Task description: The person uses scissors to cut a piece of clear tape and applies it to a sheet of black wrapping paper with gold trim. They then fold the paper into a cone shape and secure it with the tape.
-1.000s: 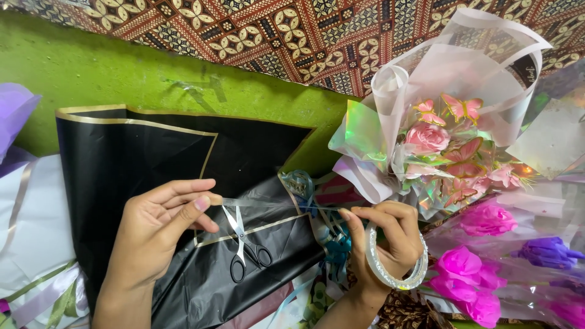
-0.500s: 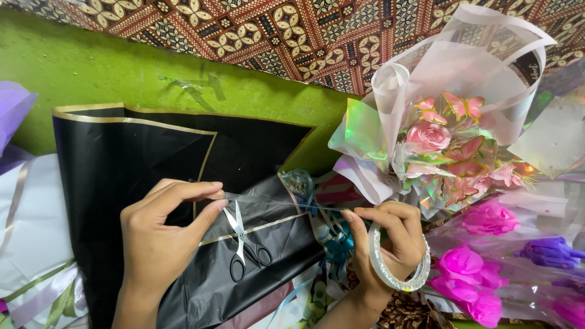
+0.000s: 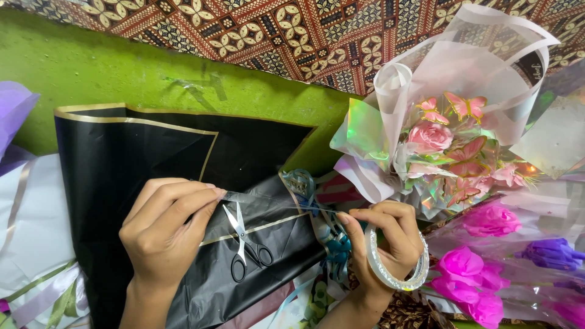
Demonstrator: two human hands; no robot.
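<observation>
My right hand (image 3: 385,240) grips a roll of clear tape (image 3: 395,264). My left hand (image 3: 166,224) pinches the free end of the tape strip (image 3: 274,203), which is stretched between the two hands. Just below the strip, black-handled scissors (image 3: 245,245) lie on black wrapping paper with gold edging (image 3: 140,158). Both hands hover above this paper.
A bouquet of pink roses and paper butterflies (image 3: 448,143) in pale wrap stands at the right. Magenta and purple flowers (image 3: 487,262) lie below it. Teal ribbon (image 3: 334,244) sits between the hands. A green wall (image 3: 122,67) and patterned cloth (image 3: 292,33) are behind.
My left hand closed its fingers on the tape end and drew it leftward, lengthening the strip. My right hand kept holding the roll in nearly the same place.
</observation>
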